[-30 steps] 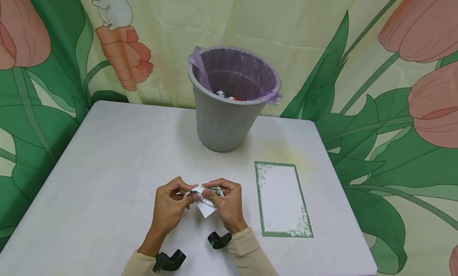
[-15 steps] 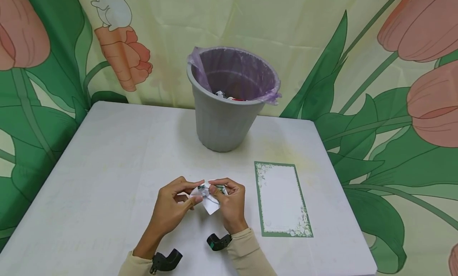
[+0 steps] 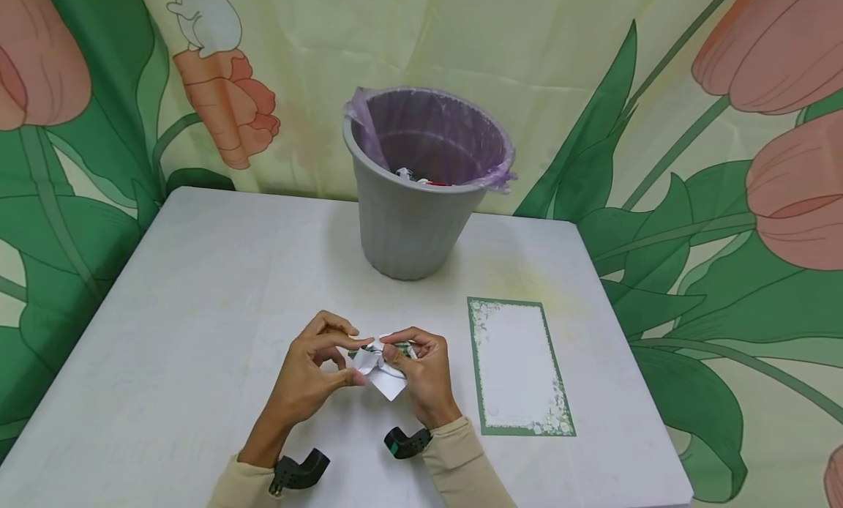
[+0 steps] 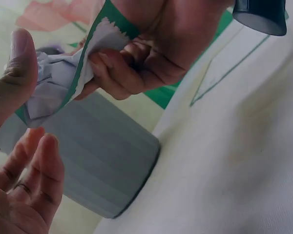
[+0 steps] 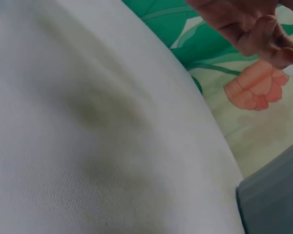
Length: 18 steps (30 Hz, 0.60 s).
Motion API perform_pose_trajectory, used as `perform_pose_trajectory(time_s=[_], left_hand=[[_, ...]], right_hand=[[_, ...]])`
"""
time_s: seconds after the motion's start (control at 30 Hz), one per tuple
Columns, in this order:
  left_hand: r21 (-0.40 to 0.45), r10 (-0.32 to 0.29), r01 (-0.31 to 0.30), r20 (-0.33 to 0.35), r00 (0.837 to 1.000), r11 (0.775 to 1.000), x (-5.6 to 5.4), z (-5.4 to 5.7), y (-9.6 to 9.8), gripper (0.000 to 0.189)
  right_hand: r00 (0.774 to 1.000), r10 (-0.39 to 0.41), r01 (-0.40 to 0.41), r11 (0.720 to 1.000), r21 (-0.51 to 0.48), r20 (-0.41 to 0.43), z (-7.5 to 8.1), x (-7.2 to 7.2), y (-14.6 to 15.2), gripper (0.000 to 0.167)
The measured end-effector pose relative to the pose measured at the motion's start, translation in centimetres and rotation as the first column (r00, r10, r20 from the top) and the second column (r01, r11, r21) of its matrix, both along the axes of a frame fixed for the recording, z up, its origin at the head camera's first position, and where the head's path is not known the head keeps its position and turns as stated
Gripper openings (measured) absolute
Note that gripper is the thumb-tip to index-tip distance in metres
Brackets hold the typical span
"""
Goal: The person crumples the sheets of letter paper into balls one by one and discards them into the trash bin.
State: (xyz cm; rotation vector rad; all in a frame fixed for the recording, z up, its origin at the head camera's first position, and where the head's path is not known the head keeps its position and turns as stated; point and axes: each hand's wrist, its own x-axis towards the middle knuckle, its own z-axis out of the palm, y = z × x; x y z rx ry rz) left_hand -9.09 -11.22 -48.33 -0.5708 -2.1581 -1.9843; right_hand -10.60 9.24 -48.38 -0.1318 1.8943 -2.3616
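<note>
We see the right hand (image 3: 424, 376) pinching the crumpled green-bordered paper (image 3: 388, 385) between thumb and index finger, the two digits close together over its upper right part. Seen from the left wrist, the other fingers of that hand are curled tightly in behind the patterned green edge.

The left hand (image 3: 304, 382) is spread much wider. Its index finger reaches out to the upper left corner of the paper, its thumb lies lower with a clear gap between the two, and the remaining fingers fan loosely away. From the left wrist we find the thumb overlapping the bunched white side, while other fingertips lie just under its lower tip; whether they press on it, we cannot tell. In the right wrist view only part of a hand shows, at the upper right, and its hold we cannot make out.

The paper is between the two hands, above the near part of the white table (image 3: 217, 296), a pointed white flap hanging down toward us. To the right lies a flat floral-bordered stationery sheet (image 3: 520, 365), well apart from the hands. Beyond them stands a grey bin (image 3: 415, 233) with a purple liner (image 3: 454, 127), some white and red scraps (image 3: 405, 173) inside.
</note>
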Motion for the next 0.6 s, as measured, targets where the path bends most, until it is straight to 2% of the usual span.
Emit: perform_pose_trajectory(time_s=[0.1, 0.23, 0.47, 0.6], left_hand=[[0.009, 0.026, -0.025, -0.026, 0.999, 1.0, 0.2, 0.1, 0.3, 0.041], [0.005, 0.061, -0.061, -0.017, 0.998, 0.998, 0.3, 0.2, 0.7, 0.035], [0.032, 0.167, -0.168, 0.035, 0.985, 0.985, 0.5, -0.2, 1.2, 0.026], [0.086, 0.194, -0.2, 0.076, 0.978, 0.976, 0.4, -0.4, 1.3, 0.023]], right_hand=[[1.0, 0.021, -0.021, 1.0, -0.006, -0.002, 0.1, -0.1, 0.0, 0.031], [0.999, 0.04, -0.04, 0.999, -0.009, -0.013, 0.1, -0.1, -0.1, 0.035], [1.0, 0.028, -0.028, 0.999, 0.016, -0.008, 0.0, 0.1, -0.6, 0.029], [0.999, 0.03, -0.028, 0.999, 0.036, -0.046, 0.1, 0.1, -0.9, 0.026]])
